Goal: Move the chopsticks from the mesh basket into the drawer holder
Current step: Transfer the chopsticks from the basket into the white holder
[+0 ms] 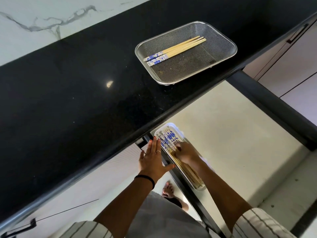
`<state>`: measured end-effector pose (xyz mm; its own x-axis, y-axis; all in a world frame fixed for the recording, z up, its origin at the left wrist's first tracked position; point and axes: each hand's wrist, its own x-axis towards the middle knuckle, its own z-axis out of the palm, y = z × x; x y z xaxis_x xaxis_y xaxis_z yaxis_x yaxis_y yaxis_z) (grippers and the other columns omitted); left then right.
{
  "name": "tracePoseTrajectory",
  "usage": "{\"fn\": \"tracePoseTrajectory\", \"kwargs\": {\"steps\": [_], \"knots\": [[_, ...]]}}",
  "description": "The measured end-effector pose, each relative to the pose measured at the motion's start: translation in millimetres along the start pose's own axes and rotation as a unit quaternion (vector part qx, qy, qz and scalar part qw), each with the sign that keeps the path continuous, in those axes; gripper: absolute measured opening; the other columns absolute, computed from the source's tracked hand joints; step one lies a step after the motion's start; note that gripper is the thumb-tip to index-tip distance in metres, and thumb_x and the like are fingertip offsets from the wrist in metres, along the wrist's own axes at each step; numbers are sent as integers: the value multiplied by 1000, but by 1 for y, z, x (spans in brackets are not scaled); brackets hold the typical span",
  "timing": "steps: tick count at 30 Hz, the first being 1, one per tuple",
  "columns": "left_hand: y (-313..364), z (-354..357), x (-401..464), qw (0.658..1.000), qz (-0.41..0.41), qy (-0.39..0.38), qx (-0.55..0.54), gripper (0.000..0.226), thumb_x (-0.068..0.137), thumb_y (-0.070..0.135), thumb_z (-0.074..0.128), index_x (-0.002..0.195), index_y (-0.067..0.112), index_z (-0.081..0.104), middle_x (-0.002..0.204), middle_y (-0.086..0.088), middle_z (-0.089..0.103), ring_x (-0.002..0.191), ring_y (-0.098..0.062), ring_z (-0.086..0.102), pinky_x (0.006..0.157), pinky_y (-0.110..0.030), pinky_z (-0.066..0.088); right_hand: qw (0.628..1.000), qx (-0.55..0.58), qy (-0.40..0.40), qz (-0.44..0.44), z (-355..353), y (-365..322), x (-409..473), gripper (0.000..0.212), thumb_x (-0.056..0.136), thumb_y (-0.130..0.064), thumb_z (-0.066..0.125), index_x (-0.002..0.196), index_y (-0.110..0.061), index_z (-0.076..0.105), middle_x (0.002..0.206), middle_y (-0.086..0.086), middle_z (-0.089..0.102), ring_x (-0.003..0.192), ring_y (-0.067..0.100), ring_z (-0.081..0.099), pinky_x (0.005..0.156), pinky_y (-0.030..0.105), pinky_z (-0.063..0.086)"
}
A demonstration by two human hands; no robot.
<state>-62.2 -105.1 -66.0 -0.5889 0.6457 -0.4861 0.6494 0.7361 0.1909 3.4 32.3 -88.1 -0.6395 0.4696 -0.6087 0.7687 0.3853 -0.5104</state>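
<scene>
A steel mesh basket (pixel 221 48) stands on the black counter and holds a few bamboo chopsticks (pixel 181 47) with blue-and-white patterned ends. Below, in the open drawer, a long white holder (pixel 171 125) is filled with several matching chopsticks (pixel 169 137). My right hand (pixel 186 154) rests inside the holder with its fingers curled over the chopsticks lying there. My left hand (pixel 151 158) lies flat, fingers apart, against the drawer's left edge next to the holder and holds nothing.
The black counter (pixel 77 83) overhangs the drawer's back. The drawer's pale floor (pixel 231 134) spreads to the right of the holder, bounded by a dark side rail (pixel 274 107). A bare foot (pixel 169 188) shows on the floor below.
</scene>
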Motion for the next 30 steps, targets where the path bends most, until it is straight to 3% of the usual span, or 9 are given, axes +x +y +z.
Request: {"fn": "tracePoseTrajectory", "kwargs": {"steps": [2,7,10,13,17,23,30], "knots": [[0,0,0,1000,1,0,-3,114,78,72,52,151,15,-14,159,-2,-18,147,-20,-10,119,-44,14,1000,-9,10,-8,1,2,-2,34,88,-12,56,121,-11,62,122,9,64,112,23,59,82,20,38],[0,-1,0,1000,3,0,-4,113,78,72,51,151,15,-13,159,-2,-17,147,-21,-10,119,-44,14,999,18,46,-19,6,7,-5,31,86,-8,54,114,-14,65,117,9,67,109,24,62,88,25,45],[0,-1,0,1000,2,0,-1,113,78,73,51,151,15,-13,159,-3,-17,147,-21,-10,119,-44,14,996,31,73,-34,4,7,-9,35,87,-7,53,120,-14,63,122,7,66,110,22,62,89,22,43],[1,-1,-1,1000,2,2,0,112,79,73,51,151,15,-13,160,-3,-16,147,-21,-9,119,-44,14,991,48,97,-73,4,7,-12,29,90,-6,52,116,-13,64,117,7,68,104,20,65,80,16,42],[1,-2,-1,1000,3,3,1,112,79,73,50,151,15,-13,159,-3,-17,147,-21,-9,119,-44,16,986,61,117,-102,6,13,-17,28,92,-8,55,120,-8,60,121,10,65,111,20,62,85,11,41],[0,0,-1,1000,4,5,3,112,78,74,49,151,15,-13,159,-3,-17,147,-22,-9,119,-45,15,987,-62,85,-120,12,35,-29,38,93,-17,57,130,-16,54,140,7,49,130,23,48,107,33,45],[0,1,0,1000,4,9,5,113,77,75,50,151,15,-13,160,-3,-16,148,-22,-8,118,-45,16,993,-84,56,-68,23,41,-36,24,93,-22,56,117,-18,57,118,6,67,109,24,65,95,34,53]]}}
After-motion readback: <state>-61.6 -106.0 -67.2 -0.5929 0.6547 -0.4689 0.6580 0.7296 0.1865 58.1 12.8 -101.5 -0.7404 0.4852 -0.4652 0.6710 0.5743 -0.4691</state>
